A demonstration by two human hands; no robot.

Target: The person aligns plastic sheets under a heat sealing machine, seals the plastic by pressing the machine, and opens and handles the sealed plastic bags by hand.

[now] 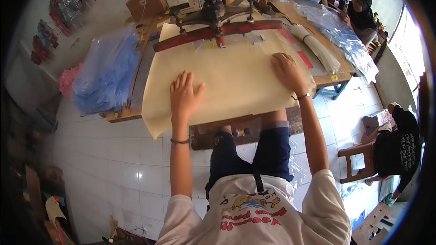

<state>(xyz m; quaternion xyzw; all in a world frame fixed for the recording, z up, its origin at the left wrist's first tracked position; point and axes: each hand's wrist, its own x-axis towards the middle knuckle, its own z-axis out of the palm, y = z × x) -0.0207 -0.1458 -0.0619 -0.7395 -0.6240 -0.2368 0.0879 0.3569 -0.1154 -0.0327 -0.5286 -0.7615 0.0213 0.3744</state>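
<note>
I see left hand (184, 97) and right hand (287, 70) open, flat, grasping nothing, on tan sheet (231, 84); long axis left-to-right, red bar (190, 38) ahead, right slightly nearer.

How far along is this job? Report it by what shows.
Looks done: the tan sheet is spread beneath the red bar.
In hand: the left hand and right hand rest on the sheet, holding nothing up.
Left: perhaps work at the bar; no finished piece is identifiable there. Whether the blue plastic pile is finished or waiting, I cannot tell.
</note>
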